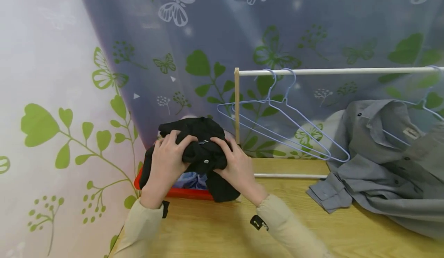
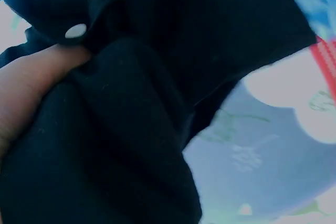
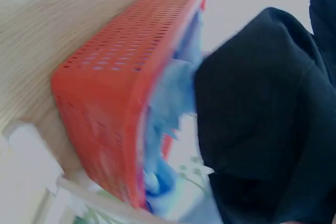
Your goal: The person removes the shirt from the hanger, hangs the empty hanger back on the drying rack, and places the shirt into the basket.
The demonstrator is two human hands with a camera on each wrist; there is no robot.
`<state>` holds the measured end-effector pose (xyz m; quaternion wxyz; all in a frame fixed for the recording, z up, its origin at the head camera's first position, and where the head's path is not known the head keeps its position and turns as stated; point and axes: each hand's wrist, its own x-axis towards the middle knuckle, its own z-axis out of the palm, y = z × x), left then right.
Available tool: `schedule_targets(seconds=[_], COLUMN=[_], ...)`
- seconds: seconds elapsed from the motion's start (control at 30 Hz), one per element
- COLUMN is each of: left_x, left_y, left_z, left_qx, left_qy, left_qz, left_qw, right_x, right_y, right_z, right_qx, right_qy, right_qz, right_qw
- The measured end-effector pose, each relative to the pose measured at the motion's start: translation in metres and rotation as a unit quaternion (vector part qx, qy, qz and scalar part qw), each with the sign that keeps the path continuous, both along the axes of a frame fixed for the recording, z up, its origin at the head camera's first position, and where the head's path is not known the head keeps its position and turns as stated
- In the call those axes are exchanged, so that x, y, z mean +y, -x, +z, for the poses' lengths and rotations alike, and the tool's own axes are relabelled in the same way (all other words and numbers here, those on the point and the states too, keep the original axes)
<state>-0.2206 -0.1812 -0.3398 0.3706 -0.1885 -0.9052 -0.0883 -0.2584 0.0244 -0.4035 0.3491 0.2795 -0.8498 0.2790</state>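
Both hands grip a bunched black garment [image 1: 204,129] with white buttons, probably a shirt. My left hand [image 1: 170,159] holds its left part, and in the left wrist view the thumb [image 2: 42,80] presses into the dark cloth beside a button. On the other side my right hand [image 1: 237,167] holds the garment, its fingers over the folds; in the right wrist view that hand is almost wholly out of sight. Below the cloth stands a red basket [image 3: 105,93] with perforated sides. Blue clothes [image 3: 173,93] lie inside it. A loose part of the black garment hangs over the basket's front rim.
To the right stands a rack with a white rail [image 1: 329,71] and a wooden post [image 1: 237,103]. Two blue hangers [image 1: 295,113] hang near the post. Farther right a grey shirt [image 1: 385,165] hangs on another hanger, its lower part lying on the wooden table [image 1: 194,227].
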Motion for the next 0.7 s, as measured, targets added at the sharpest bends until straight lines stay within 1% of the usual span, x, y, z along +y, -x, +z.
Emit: schedule_targets(seconds=[0.07,0.1,0.2,0.27,0.33,0.4,0.47,0.53,0.57,0.63,0.7], left_x=[-0.008,-0.012,-0.022,-0.029,-0.035,-0.041,-0.045,-0.05,-0.052,-0.057,-0.061], left_y=[0.01,0.016,0.031,0.043,0.054,0.064,0.071,0.075,0.076,0.077,0.075], left_z=[-0.004,-0.008,-0.025,-0.04,-0.056,-0.072,-0.087,-0.098,-0.103,-0.109,-0.111], left_qx=[0.005,0.005,-0.008,-0.032,-0.069,-0.115,-0.168,-0.224,-0.252,-0.299,-0.33], left_qy=[-0.023,-0.033,-0.054,-0.058,-0.051,-0.037,-0.025,-0.02,-0.02,-0.025,-0.029], left_qz=[0.007,0.01,0.023,0.035,0.049,0.061,0.069,0.077,0.082,0.092,0.099], left_qw=[0.9997,0.9994,0.9983,0.9972,0.9951,0.9908,0.9831,0.9713,0.964,0.9495,0.9382], right_x=[-0.012,-0.018,-0.029,-0.031,-0.029,-0.026,-0.023,-0.02,-0.019,-0.017,-0.014], right_y=[0.011,0.017,0.029,0.032,0.033,0.031,0.027,0.023,0.02,0.015,0.01], right_z=[-0.007,-0.012,-0.028,-0.04,-0.05,-0.056,-0.059,-0.06,-0.06,-0.06,-0.06], right_qx=[-0.01,-0.022,-0.078,-0.127,-0.175,-0.21,-0.229,-0.233,-0.231,-0.222,-0.211], right_qy=[0.015,0.02,0.015,-0.005,-0.035,-0.065,-0.094,-0.125,-0.139,-0.165,-0.187], right_qz=[0.012,0.023,0.067,0.097,0.117,0.128,0.134,0.134,0.134,0.131,0.125], right_qw=[1.0,0.999,0.995,0.987,0.977,0.967,0.96,0.955,0.954,0.952,0.951])
